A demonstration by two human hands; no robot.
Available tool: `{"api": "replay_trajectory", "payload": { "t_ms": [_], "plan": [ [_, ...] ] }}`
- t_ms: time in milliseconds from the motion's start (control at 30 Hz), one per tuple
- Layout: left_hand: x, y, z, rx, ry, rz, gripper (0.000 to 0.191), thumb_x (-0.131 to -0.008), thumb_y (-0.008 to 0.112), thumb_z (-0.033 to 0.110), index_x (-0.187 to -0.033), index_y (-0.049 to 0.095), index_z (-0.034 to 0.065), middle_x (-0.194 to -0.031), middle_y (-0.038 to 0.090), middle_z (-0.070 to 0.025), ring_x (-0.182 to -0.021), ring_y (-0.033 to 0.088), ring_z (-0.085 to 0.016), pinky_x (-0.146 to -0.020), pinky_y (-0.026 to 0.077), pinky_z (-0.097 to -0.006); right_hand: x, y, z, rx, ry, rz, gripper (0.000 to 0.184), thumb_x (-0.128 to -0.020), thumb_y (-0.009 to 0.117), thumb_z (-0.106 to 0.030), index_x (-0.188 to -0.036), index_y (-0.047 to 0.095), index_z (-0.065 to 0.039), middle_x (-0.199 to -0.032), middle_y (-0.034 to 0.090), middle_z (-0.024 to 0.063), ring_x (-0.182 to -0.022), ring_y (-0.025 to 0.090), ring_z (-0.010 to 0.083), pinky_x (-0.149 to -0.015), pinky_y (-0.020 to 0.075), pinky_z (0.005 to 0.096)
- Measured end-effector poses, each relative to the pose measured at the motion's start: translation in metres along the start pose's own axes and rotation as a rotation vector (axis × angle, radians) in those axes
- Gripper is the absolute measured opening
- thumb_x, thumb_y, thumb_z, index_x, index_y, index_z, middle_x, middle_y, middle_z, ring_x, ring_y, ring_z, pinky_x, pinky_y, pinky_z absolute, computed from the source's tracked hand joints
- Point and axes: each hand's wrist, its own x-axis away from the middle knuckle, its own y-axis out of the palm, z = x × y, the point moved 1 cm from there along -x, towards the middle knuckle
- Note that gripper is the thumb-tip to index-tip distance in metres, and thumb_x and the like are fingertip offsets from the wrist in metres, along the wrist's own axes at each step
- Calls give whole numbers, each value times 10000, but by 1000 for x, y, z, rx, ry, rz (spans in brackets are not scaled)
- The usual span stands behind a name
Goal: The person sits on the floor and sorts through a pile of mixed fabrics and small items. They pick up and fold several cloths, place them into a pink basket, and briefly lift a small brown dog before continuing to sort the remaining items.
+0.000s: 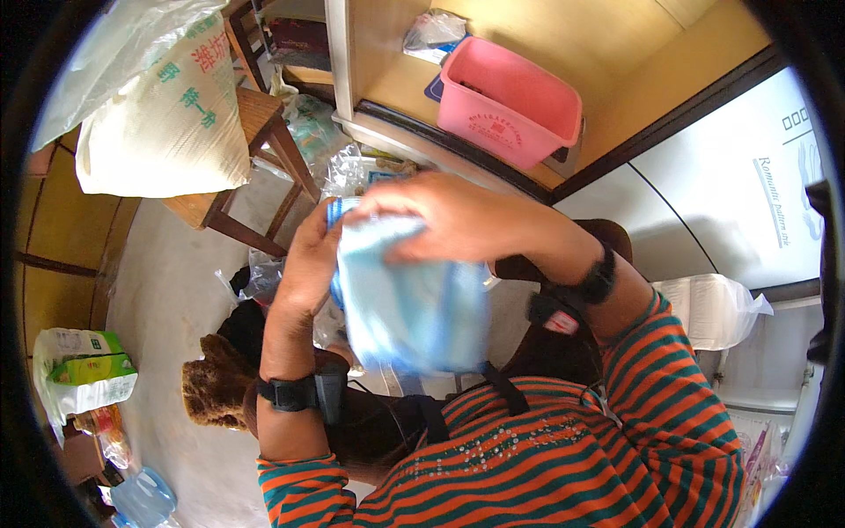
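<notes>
A light blue cloth (pixel 409 303) with darker blue edges hangs in front of my body, blurred by motion. My left hand (pixel 313 254) grips its upper left edge, with the thumb near the top corner. Across the top of the cloth lies my right hand (pixel 422 218), its fingers bent over the upper part and also blurred. The fingertips of both hands come close together at the top left corner. Black straps circle both forearms. Whether the cloth is folded or in several layers cannot be told.
A pink plastic bin (pixel 508 105) stands on a shelf ahead. At the left a large white sack (pixel 165 132) rests on a wooden stool (pixel 257 112). Clear plastic bags (pixel 317 132) lie beyond my hands. A green and white package (pixel 86 373) is at the far left, wrapped paper (pixel 700 310) at the right.
</notes>
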Motion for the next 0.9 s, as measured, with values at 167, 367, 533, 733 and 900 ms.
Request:
{"api": "replay_trajectory", "payload": {
  "t_ms": [167, 367, 533, 733, 900],
  "plan": [
    [3, -11, 11, 476, 124, -89, 699, -981, 456, 570, -1340, 490, -29, -1295, 584, -151, -1174, 568, -253, -1042, 415, -403, -45, 13, 43, -111, 46, 320, 383, -767, 767, -251, -1071, 658, -45, -983, 701, 155, -888, 686, 264, -802, 530, 360],
    [0, -20, 25, 293, 176, 201, 537, -854, 661, 0, -1354, 466, 15, -1228, 610, -123, -1075, 621, -204, -943, 508, -355, -83, 5, 42, 303, -175, 594, 516, -717, 801, -412, -1015, 664, -14, -881, 700, 192, -857, 681, 354, -800, 524, 411],
    [-2, -15, 15, 261, 119, 302, 509, -871, 648, 6, -1348, 472, 27, -1222, 613, -132, -1069, 634, -224, -910, 540, -367, -100, 6, 77, 113, 9, 293, 663, -733, 775, -540, -1012, 661, 50, -809, 691, 220, -794, 683, 366, -720, 518, 433],
    [-16, -48, 4, 315, 11, 510, 480, -884, 557, 37, -1355, 468, 21, -1210, 610, -143, -1077, 634, -269, -907, 548, -388, -61, 32, 201, -170, 153, 448, 422, -808, 734, -427, -917, 671, -24, -741, 666, 134, -679, 643, 258, -648, 506, 389],
    [-6, -89, 12, 289, 84, 620, 474, -846, 546, 59, -1310, 492, -17, -1196, 607, -157, -1079, 631, -283, -924, 539, -423, 44, 101, 331, -137, 901, 221, 142, -936, 598, -125, -999, 651, -8, -836, 706, 92, -739, 676, 166, -633, 532, 301]
  ]
}}
